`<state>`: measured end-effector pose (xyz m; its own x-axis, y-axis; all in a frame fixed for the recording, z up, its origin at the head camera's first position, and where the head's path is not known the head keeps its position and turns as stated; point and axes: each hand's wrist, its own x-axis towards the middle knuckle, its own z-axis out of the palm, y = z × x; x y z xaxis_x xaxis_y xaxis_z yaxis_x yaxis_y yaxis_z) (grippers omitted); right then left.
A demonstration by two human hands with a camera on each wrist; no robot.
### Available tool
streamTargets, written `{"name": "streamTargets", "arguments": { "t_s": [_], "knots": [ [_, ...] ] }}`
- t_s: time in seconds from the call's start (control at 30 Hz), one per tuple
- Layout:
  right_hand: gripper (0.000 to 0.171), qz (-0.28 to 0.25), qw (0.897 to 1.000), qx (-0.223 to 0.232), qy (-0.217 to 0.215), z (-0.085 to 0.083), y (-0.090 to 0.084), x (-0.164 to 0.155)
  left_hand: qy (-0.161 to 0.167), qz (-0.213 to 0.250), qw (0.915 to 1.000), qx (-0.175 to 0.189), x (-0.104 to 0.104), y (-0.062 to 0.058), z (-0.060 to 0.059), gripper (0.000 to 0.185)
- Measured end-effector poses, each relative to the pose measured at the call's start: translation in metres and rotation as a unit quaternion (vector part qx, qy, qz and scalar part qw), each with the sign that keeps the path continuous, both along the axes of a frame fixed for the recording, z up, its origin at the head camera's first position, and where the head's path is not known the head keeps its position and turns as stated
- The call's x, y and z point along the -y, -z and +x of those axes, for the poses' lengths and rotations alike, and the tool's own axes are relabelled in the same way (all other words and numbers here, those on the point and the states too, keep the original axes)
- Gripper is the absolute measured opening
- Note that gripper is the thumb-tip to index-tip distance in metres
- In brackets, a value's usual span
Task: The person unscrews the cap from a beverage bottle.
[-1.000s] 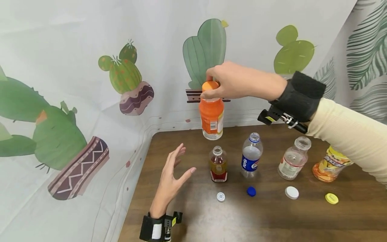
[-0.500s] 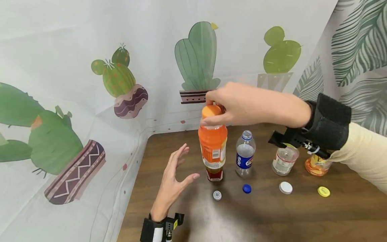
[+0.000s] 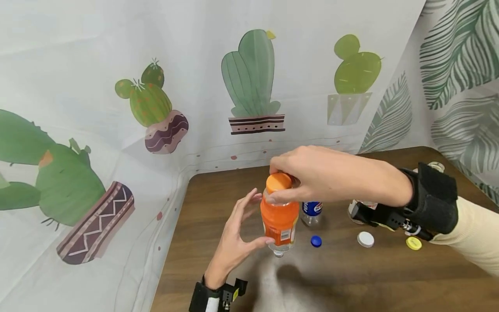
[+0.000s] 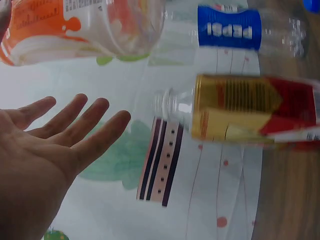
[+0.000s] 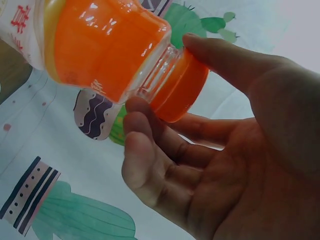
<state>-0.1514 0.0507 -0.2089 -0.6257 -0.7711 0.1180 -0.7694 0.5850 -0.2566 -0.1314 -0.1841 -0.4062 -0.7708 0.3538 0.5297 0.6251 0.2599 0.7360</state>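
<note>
Held off the table by my right hand (image 3: 312, 173) is a bottle with an orange wrapper (image 3: 278, 216). The fingers and thumb grip it at the orange cap (image 5: 187, 85) and neck. My left hand (image 3: 234, 242) is just left of the bottle, fingers extended and thumb apart; in the left wrist view a gap separates those fingers from the bottle. Contact at the thumb cannot be told. An uncapped bottle with a gold-and-red label (image 4: 240, 110) stands behind, hidden in the head view. Farther right stands a Pepsi bottle (image 3: 312, 209), partly covered by my right hand.
A blue cap (image 3: 315, 241), a white cap (image 3: 365, 239) and a yellow cap (image 3: 413, 243) lie in a row on the brown table (image 3: 351, 281). Other bottles are mostly hidden behind my right forearm. A printed cactus cloth (image 3: 187, 65) hangs behind.
My right hand has brought the orange-wrapped bottle down and nearer, from above the table's far edge to beside the left hand. The left hand has shifted slightly right toward it.
</note>
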Motion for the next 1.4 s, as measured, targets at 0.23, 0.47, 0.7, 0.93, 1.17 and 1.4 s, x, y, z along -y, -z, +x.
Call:
{"name": "streamTargets", "arguments": {
  "t_s": [0.23,0.47,0.7,0.93,1.17,1.4],
  "knots": [
    [0.027,-0.015,1.000,0.004,-0.024,0.009,0.017,-0.009,0.050,-0.013,0.9986,0.013,-0.018,0.003,0.004,0.100],
    [0.029,-0.026,0.999,0.006,-0.032,0.011,0.036,-0.014,0.069,-0.030,0.9967,0.030,-0.029,0.008,0.008,0.099],
    [0.031,-0.016,1.000,0.001,-0.026,0.010,0.050,-0.020,0.089,-0.025,0.9914,0.092,-0.039,0.015,0.008,0.080],
    [0.077,-0.002,0.992,-0.116,0.053,0.020,0.053,-0.028,0.062,-0.029,0.9958,0.061,-0.045,0.021,0.006,0.069],
    [0.052,-0.026,0.982,-0.156,0.105,0.029,0.067,-0.019,0.036,-0.036,0.9984,0.022,-0.051,0.022,0.002,0.069],
    [0.038,-0.081,0.976,-0.096,0.176,0.028,0.092,-0.013,0.011,-0.058,0.9967,0.056,-0.056,0.026,0.001,0.067]
  ]
}}
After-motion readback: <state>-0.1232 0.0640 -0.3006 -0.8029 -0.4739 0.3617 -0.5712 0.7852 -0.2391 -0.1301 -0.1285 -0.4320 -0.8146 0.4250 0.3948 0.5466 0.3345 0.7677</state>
